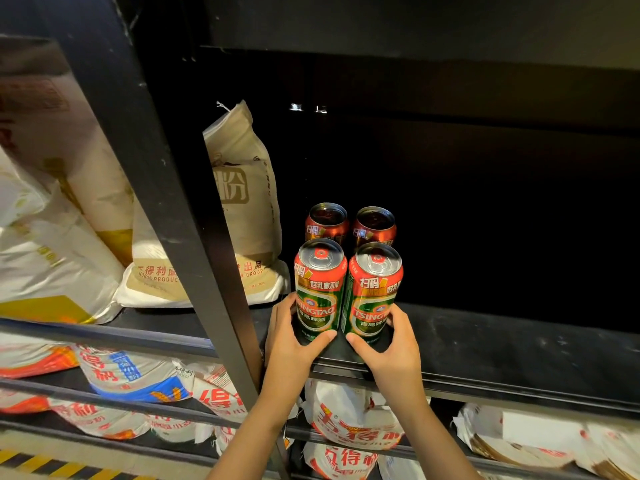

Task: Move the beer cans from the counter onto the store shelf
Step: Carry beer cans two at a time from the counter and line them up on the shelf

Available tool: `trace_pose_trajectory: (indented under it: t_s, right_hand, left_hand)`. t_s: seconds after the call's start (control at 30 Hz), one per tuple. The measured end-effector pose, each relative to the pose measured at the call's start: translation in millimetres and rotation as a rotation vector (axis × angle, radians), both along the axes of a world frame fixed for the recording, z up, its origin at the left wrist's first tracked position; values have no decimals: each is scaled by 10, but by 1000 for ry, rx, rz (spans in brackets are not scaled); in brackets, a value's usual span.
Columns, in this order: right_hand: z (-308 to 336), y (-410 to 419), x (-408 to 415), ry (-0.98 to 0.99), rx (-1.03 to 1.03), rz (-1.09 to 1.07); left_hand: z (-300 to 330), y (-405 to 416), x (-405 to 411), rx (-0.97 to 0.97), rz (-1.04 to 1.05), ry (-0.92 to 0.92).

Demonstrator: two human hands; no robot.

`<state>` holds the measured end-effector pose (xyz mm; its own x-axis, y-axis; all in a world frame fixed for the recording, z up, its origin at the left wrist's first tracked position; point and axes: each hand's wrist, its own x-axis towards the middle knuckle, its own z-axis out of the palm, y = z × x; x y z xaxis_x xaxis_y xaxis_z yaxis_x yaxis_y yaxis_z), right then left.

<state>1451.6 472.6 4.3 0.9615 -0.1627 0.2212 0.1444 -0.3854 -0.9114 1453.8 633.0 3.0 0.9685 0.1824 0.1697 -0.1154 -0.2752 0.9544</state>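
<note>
Front cans: two green beer cans (346, 292) are stood side by side at the shelf (485, 344) edge, mid frame.
Left hand (294, 344): wrapped round the left can — thumb in front.
Right hand (388, 348): wrapped round the right can.
Back cans (349, 225): two, just behind.

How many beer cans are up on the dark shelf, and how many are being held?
Green-and-red beer cans held at the front by the hands, left hand and right hand: 2
Beer cans standing untouched at the back, in shadow: 2
Total on the black metal shelf: 4
</note>
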Motion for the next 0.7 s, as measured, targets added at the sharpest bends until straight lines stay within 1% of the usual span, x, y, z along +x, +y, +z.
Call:
trace_pose_trajectory:
  t_s: [0.2,0.53,0.7]
  right_hand:
    - [13,-5,-1,-1,-16,10]
    - [-5,-38,6,11,-27,36]
    - [-4,-27,7,5,-26,15]
  left_hand:
    - [1,-16,49,2,25,44]
    - [10,-59,65,28,73,34]
    - [3,-38,15,19,44,21]
